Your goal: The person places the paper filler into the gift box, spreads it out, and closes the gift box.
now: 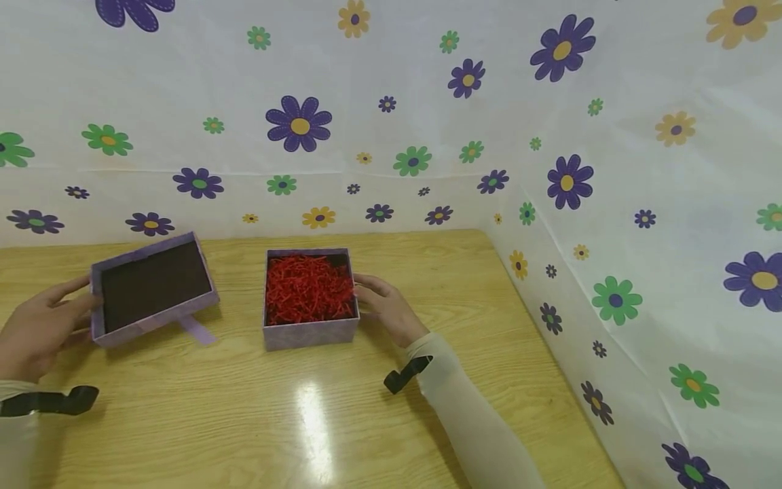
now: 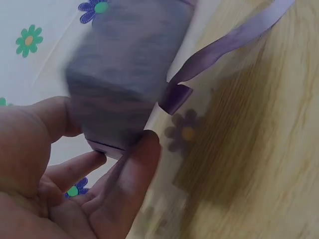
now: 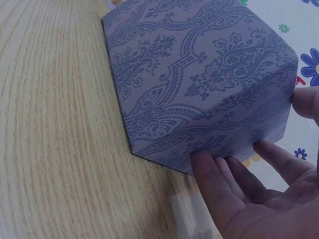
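My left hand (image 1: 45,326) grips the left end of a purple box lid (image 1: 155,322), its dark hollow side facing up. In the left wrist view the lid (image 2: 124,55) is held off the table, thumb and fingers on opposite faces. From the lid hangs a lilac ribbon (image 1: 197,329). To its right a purple paisley box (image 1: 311,335) stands on the table, filled with red shredded paper (image 1: 308,288). My right hand (image 1: 391,309) touches the box's right side. In the right wrist view its fingertips lie against the box's patterned wall (image 3: 199,79), thumb near the top edge.
The wooden table (image 1: 244,407) carries a bright light reflection near its front. Behind and to the right, a white flower-printed sheet (image 1: 397,81) rises at the table's edges. A black strap with a small camera (image 1: 406,375) sits on each wrist.
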Tool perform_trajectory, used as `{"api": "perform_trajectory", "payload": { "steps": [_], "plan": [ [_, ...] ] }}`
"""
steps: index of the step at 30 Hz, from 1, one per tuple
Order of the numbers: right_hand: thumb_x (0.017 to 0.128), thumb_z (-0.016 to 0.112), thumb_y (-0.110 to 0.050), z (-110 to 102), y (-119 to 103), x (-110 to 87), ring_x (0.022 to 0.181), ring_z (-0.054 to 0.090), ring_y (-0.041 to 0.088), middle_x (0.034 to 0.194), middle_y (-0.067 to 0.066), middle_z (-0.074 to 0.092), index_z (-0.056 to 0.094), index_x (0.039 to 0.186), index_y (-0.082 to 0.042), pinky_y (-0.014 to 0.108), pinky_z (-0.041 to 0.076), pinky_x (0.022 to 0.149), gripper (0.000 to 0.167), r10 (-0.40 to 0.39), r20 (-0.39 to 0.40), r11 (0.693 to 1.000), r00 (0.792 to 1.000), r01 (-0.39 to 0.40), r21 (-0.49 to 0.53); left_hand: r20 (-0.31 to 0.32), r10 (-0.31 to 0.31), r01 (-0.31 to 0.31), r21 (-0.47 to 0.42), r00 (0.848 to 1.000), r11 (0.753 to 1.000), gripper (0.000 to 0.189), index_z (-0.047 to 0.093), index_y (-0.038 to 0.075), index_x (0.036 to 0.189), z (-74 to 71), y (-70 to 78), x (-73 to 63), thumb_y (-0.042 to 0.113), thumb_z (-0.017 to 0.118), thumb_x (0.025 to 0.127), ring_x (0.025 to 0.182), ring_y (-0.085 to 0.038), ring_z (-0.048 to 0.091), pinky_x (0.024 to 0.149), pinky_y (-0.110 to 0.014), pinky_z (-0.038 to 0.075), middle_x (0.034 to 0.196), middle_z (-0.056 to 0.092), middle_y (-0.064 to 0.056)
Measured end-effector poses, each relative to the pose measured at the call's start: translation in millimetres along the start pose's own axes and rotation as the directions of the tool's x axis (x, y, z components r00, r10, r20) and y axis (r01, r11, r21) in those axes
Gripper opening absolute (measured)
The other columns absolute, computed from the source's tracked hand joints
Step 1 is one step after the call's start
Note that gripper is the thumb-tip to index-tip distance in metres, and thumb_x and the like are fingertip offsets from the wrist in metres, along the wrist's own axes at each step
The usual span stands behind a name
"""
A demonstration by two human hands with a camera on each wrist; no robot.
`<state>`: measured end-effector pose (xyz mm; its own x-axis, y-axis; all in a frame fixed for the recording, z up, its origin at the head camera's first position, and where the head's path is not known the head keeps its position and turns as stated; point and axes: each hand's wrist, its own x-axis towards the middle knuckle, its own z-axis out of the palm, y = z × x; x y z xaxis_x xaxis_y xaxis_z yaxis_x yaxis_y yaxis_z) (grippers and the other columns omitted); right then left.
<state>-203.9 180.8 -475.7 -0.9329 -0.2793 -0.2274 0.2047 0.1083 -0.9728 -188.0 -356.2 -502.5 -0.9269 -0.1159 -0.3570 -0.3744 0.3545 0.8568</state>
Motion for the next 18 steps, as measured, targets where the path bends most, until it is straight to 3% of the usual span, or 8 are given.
{"api": "perform_trajectory", "payload": {
  "steps": [3,5,8,11,13,14,15,18],
  "plan": [
    [0.105,0.063,-0.033,0,1,1.1,0.135,0.056,0.032,0.148,0.009,0.059,0.057,0.149,-0.013,0.050,0.048,0.111,0.048,-0.001,-0.001,1.000,1.000,0.001,0.002,-0.039,0.001,0.001,0.052,0.999,0.999,0.075,0.012,0.024,0.166,4.9,7.0,-4.2,0.052,0.048,0.106,0.088,0.000,0.061,0.069,-0.025,0.062,0.143,0.049,-0.025],
    [0.105,0.063,-0.032,-1,2,1.1,0.135,0.056,0.032,0.148,0.009,0.059,0.057,0.148,-0.013,0.050,0.048,0.111,0.048,-0.001,-0.002,1.000,1.000,0.001,0.005,-0.045,0.018,-0.016,0.046,0.999,0.999,0.074,0.015,0.023,0.166,8.6,11.6,-6.8,0.051,0.048,0.107,0.084,0.007,0.059,0.068,-0.022,0.061,0.135,0.054,-0.014],
    [0.105,0.062,-0.032,-1,2,0.7,0.135,0.056,0.032,0.148,0.009,0.059,0.057,0.149,-0.013,0.050,0.047,0.112,0.048,-0.004,-0.001,1.000,1.000,0.004,0.008,-0.060,0.043,-0.041,0.027,0.997,0.999,0.071,0.018,0.023,0.166,14.2,20.9,-10.5,0.049,0.049,0.107,0.082,0.010,0.059,0.068,-0.021,0.061,0.134,0.052,-0.013],
    [0.105,0.062,-0.032,0,2,0.5,0.135,0.056,0.032,0.148,0.010,0.059,0.057,0.149,-0.012,0.051,0.047,0.112,0.048,-0.007,0.001,1.000,1.000,0.007,0.014,-0.074,0.053,-0.050,0.039,0.996,0.998,0.069,0.016,0.029,0.166,17.9,32.6,-13.6,0.051,0.045,0.108,0.104,-0.020,0.070,0.070,-0.020,0.061,0.155,0.038,-0.029],
    [0.105,0.062,-0.032,0,1,0.3,0.135,0.056,0.033,0.148,0.010,0.058,0.056,0.149,-0.012,0.051,0.047,0.111,0.048,-0.009,0.001,1.000,1.000,0.009,0.015,-0.071,0.061,-0.058,0.047,0.996,0.997,0.065,0.014,0.035,0.165,19.2,40.3,-15.4,0.051,0.041,0.108,0.125,-0.043,0.059,0.073,-0.022,0.061,0.164,0.024,-0.030],
    [0.105,0.062,-0.032,0,1,0.1,0.135,0.056,0.033,0.148,0.010,0.059,0.057,0.149,-0.012,0.051,0.047,0.111,0.048,-0.010,0.001,1.000,1.000,0.010,0.015,-0.070,0.065,-0.062,0.047,0.995,0.997,0.064,0.014,0.038,0.165,20.0,43.7,-16.2,0.051,0.040,0.109,0.129,-0.046,0.054,0.074,-0.021,0.061,0.165,0.024,-0.028],
    [0.105,0.062,-0.032,1,1,-0.1,0.135,0.056,0.033,0.148,0.010,0.059,0.057,0.149,-0.012,0.051,0.048,0.111,0.048,-0.012,0.002,1.000,1.000,0.012,0.015,-0.068,0.072,-0.069,0.045,0.995,0.997,0.063,0.014,0.039,0.165,20.8,47.0,-17.1,0.051,0.040,0.109,0.130,-0.045,0.053,0.074,-0.020,0.061,0.166,0.024,-0.026],
    [0.106,0.061,-0.031,1,0,-1.0,0.134,0.057,0.033,0.147,0.010,0.059,0.057,0.148,-0.011,0.051,0.048,0.110,0.047,-0.018,-0.001,1.000,1.000,0.018,0.006,-0.052,0.104,-0.103,0.015,0.993,0.995,0.062,0.016,0.041,0.164,24.3,56.9,-20.8,0.049,0.042,0.109,0.110,-0.015,0.063,0.076,-0.017,0.059,0.160,0.032,-0.018]
  ]
}}
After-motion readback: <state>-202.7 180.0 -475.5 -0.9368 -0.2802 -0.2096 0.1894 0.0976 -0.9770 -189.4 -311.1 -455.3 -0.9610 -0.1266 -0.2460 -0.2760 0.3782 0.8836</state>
